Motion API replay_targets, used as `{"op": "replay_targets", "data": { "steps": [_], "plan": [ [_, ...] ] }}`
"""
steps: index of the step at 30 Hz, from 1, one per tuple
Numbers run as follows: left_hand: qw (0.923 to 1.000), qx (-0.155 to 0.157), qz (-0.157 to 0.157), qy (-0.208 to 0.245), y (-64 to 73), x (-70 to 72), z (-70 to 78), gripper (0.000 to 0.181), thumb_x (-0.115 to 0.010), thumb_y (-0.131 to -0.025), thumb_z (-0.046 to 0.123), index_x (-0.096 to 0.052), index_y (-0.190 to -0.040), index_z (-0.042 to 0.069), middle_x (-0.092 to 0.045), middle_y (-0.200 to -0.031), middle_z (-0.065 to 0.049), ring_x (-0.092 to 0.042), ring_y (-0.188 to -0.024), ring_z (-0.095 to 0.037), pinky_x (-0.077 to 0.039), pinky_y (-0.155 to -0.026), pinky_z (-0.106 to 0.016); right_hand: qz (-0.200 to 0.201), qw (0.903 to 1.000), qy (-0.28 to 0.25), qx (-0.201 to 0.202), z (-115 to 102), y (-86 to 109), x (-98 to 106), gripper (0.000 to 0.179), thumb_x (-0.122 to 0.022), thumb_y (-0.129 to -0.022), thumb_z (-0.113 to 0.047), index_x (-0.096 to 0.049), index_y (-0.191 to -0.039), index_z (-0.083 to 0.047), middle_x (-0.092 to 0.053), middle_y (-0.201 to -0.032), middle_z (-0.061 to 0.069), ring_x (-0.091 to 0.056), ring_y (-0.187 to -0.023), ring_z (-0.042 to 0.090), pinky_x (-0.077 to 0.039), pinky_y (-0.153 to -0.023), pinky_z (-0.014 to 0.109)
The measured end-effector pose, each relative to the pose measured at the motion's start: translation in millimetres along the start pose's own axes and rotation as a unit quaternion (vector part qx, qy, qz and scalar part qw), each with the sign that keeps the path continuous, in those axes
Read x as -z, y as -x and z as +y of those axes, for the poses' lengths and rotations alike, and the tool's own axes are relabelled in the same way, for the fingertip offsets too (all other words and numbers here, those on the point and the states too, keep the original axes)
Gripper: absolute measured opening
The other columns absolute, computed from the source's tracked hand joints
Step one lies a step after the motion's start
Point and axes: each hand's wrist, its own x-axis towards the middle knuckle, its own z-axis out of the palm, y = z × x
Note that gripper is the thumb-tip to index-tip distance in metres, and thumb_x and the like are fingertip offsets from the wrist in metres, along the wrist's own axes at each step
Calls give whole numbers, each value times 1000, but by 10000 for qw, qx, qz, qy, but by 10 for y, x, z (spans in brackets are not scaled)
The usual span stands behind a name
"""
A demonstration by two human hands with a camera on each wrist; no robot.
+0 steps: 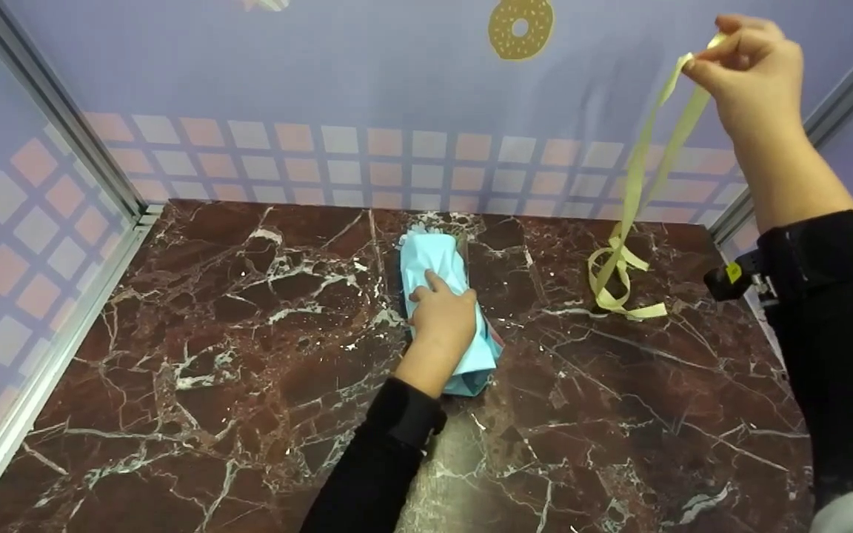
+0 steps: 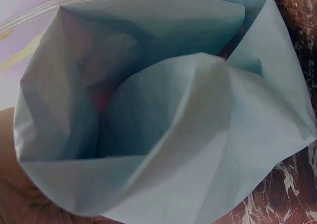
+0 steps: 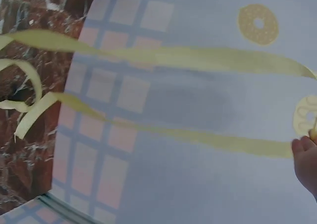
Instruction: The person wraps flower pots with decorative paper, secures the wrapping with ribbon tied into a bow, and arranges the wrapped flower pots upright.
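A light blue paper-wrapped bundle lies lengthwise at mid-table, with pale, frilly material showing at its far end. My left hand holds it from above, fingers over its upper face. In the left wrist view the near end of the blue paper gapes in loose folds, and part of the hand shows behind it. Raised at the upper right, my right hand pinches a pale yellow ribbon between thumb and fingers. Two strands hang from the pinch, and the lower part lies looped on the table.
The dark red marbled tabletop meets a lilac back wall with pink and white squares. Side panels with metal frame edges close in the left and right. A doughnut picture is on the back wall.
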Motion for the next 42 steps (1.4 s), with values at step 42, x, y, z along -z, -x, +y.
{"op": "replay_targets", "data": {
  "steps": [42],
  "plan": [
    [9997,34,189,165,-16,-56,-119,41,-35,-106,26,-48,-145,33,-22,-149,-38,-45,-111,-58,-57,-63,-48,-1735,9821,-263,-683,1009,745,-1005,32,-53,-89,15,-72,-106,-5,-71,-109,7,-64,-81,15,-47,-59,15]
  ]
}}
